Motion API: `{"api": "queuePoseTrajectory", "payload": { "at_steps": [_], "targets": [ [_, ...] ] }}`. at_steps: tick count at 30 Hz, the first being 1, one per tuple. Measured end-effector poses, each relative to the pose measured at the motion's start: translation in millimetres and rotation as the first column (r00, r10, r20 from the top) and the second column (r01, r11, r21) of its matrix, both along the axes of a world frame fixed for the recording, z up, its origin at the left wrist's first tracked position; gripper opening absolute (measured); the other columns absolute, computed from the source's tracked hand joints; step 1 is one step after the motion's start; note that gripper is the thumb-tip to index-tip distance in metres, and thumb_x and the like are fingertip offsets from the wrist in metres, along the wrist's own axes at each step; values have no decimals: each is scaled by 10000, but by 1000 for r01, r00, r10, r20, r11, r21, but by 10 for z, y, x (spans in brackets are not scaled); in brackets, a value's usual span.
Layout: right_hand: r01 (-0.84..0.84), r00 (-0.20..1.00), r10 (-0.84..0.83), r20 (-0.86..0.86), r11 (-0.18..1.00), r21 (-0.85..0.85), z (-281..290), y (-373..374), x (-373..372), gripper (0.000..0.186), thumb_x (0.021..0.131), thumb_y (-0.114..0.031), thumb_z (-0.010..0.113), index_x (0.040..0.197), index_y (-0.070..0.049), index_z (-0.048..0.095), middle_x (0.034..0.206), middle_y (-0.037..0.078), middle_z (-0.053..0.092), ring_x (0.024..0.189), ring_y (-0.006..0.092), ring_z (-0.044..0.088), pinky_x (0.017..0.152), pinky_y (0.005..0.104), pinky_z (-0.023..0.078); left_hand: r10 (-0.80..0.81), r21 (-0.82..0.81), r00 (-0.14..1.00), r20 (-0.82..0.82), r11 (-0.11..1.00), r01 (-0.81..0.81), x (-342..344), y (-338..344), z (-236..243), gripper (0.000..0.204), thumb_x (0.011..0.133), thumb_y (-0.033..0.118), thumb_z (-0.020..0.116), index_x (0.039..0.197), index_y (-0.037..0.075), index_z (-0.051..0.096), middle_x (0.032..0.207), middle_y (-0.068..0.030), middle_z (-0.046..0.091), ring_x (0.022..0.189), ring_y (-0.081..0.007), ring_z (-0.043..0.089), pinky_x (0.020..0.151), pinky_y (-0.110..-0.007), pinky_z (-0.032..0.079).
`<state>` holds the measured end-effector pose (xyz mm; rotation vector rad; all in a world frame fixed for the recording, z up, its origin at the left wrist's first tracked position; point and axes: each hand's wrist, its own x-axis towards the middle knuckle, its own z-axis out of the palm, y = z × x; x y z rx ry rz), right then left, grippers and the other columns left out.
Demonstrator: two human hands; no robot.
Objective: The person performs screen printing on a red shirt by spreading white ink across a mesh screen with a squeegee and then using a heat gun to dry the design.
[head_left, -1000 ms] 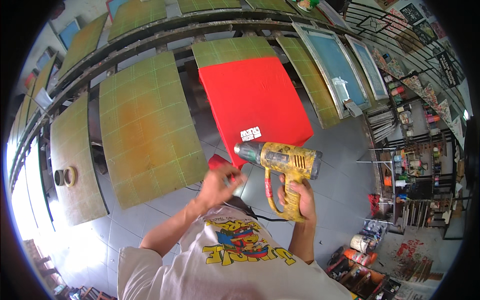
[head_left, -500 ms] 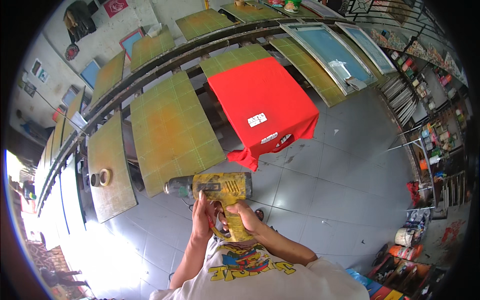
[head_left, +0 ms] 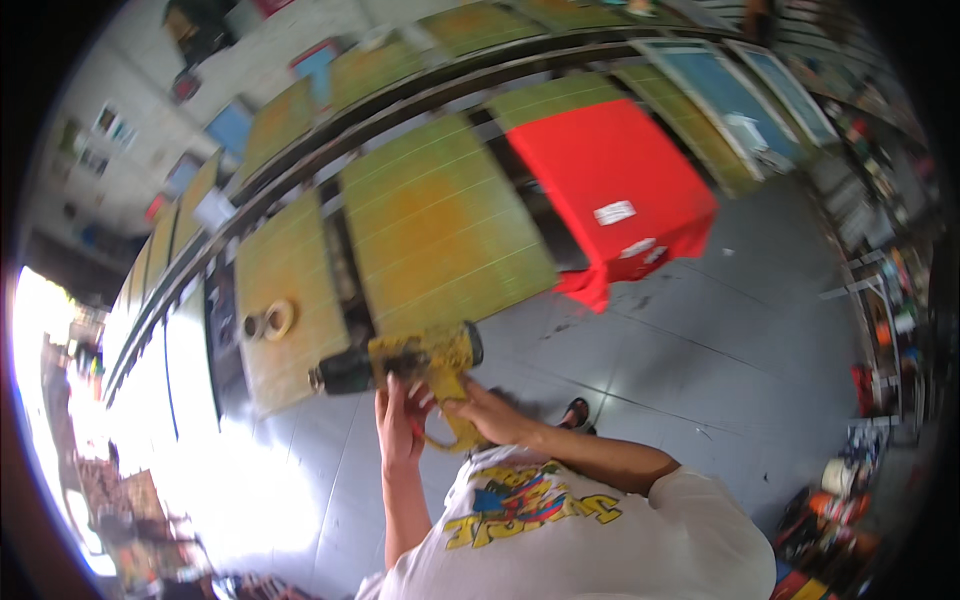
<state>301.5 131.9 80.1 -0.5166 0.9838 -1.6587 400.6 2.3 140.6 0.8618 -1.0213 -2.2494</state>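
Observation:
A worn yellow-and-black heat gun [head_left: 425, 350] is held in front of my shirt, its dark nozzle toward the left. My right hand [head_left: 492, 412] is closed around its handle from the right side. Against the gun's underside, near the yellow loop of the handle, my left hand [head_left: 402, 410] holds on with its fingers pointing up; part of its grip is hidden. Beyond the gun, a red T-shirt [head_left: 610, 175] with white prints lies over a board, its lower edge hanging down.
Sloping greenish boards [head_left: 440, 230] stand in rows along dark rails. Two tape rolls [head_left: 281, 318] rest on the nearer left board. Blue framed screens [head_left: 715, 100] lie at the far right. Cluttered shelves [head_left: 890, 310] line the right side. Grey floor tiles [head_left: 670, 370] spread around my feet.
The view has swung left, so boards and red T-shirt appear farther right. The heat gun stays in both hands and sits slightly more to the left, its nozzle tilted a little downward.

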Motion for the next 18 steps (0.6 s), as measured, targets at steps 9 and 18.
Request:
{"api": "queuePoseTrajectory", "payload": {
  "at_steps": [9, 18],
  "targets": [
    [-208, 791, 387, -475, 899, 385, -168, -763, 244, 1066, 982, -558, 644, 1650, -26, 7, 1496, 332, 336, 1250, 338, 570, 1096, 455, 452, 438, -697, 784, 440, 717, -9, 662, -2279, -190, 490, 923, 365, 799, 1231, 50, 586, 863, -77, 682, 677, -148, 650, 558, -305, 548],
    [114, 856, 154, -493, 874, 472, -230, -666, -8, 945, 1018, -488, 633, 1660, -68, 81, 1509, 292, 359, 1224, 291, 598, 1009, 405, 522, 732, -910, 541, 414, 310, 277, 618, -4481, -1167, 829, 772, 600, 843, 1331, 31, 617, 1218, -211, 721, 1091, -422, 695, 923, -513, 540]
  ]
}}
